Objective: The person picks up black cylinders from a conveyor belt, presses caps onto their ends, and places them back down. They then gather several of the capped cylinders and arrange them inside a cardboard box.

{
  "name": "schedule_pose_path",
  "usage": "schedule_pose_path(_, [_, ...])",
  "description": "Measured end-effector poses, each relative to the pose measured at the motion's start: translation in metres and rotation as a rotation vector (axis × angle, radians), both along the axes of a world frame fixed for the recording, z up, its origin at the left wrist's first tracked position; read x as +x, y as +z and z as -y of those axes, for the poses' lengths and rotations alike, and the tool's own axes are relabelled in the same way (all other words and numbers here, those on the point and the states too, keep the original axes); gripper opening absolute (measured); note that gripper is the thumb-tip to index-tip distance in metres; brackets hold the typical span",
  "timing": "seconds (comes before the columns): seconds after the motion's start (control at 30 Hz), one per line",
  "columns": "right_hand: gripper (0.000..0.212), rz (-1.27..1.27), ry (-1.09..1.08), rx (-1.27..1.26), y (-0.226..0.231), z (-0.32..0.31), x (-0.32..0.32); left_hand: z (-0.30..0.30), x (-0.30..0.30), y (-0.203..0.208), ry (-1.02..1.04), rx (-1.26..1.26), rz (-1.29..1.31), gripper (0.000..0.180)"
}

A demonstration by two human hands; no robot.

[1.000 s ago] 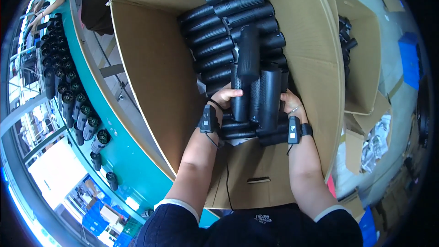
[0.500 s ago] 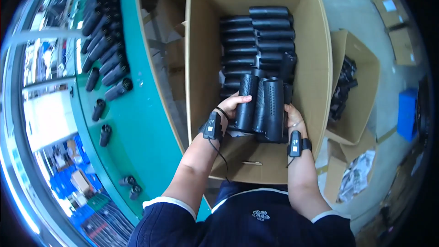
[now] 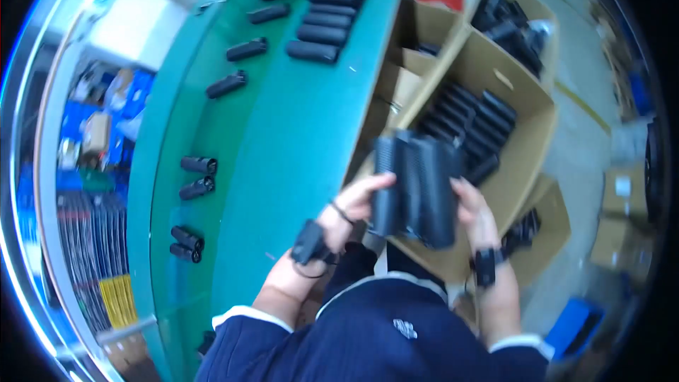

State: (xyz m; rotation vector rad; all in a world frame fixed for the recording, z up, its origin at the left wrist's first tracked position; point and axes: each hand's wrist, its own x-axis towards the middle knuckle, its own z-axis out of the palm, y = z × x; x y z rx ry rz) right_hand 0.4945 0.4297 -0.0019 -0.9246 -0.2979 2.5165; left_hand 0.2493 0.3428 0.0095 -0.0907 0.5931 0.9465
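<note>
Between my two hands is a bundle of several black perforated cylinders (image 3: 424, 191), standing side by side. My left hand (image 3: 352, 201) grips the bundle's left side, its thumb over the front. My right hand (image 3: 472, 206) presses the right side. The bundle is held over the near part of a cardboard box (image 3: 532, 127) and partly covers it. Inside that box, more black cylinders (image 3: 495, 117) lie stacked in rows. The hands and bundle are slightly blurred.
To the left runs a long green table (image 3: 297, 141); black cylinders (image 3: 315, 51) lie in a row at its far end, others along its left edge. Another box (image 3: 552, 28) with black parts stands behind. A blue bin (image 3: 576, 325) is on the floor at right.
The bundle has been lifted out of the box, both hands still around it. My view has turned left, so the table takes up more of it and the box sits further right.
</note>
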Motion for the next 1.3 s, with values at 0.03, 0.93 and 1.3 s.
schedule_pose_path(0.03, [0.041,-0.096,0.147,0.089,0.026,0.005,-0.032,0.033,-0.020,0.009,0.086,0.003,-0.037,0.057])
schedule_pose_path(0.93, [0.060,0.010,1.476,0.203,-0.025,0.221,-0.420,0.433,-0.130,-0.070,1.351,-0.197,-0.280,0.062])
schedule_pose_path(1.3, [0.083,0.184,1.487,0.560,-0.039,0.189,-0.425,0.441,-0.121,-0.073,1.454,-0.428,-0.435,0.065])
